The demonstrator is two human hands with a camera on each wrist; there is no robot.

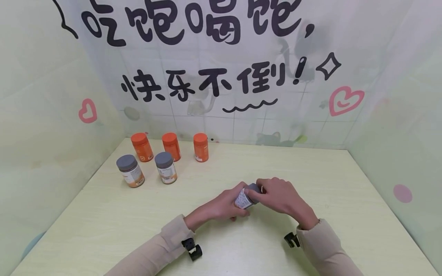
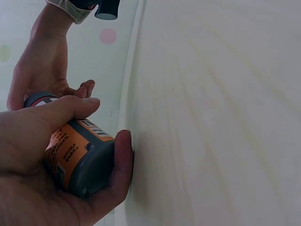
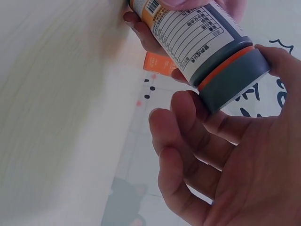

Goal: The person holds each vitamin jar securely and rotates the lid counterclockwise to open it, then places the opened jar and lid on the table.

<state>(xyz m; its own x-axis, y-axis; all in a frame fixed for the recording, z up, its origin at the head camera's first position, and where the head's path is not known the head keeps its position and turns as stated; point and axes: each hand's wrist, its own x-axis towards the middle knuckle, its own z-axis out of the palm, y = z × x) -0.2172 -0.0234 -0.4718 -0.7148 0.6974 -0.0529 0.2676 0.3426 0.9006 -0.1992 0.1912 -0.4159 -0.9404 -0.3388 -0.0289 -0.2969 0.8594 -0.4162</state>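
A small jar [image 1: 244,199] with a white and orange printed label is held tilted above the front middle of the table. My left hand [image 1: 225,204] grips its body, fingers wrapped around the label, and the dark base [image 2: 94,167] faces outward in the left wrist view. My right hand [image 1: 282,194] pinches the grey lid [image 3: 237,80] between thumb and forefinger, its other fingers loosely bent below. An orange ring [image 3: 225,68] shows between lid and body in the right wrist view.
Two grey-lidded jars, one at the left [image 1: 131,174] and one beside it [image 1: 167,171], stand on the table [image 1: 310,168]. Behind them are three orange jars [image 1: 142,148], [image 1: 171,148], [image 1: 201,148]. A printed cloth wall [image 1: 221,126] rises at the back.
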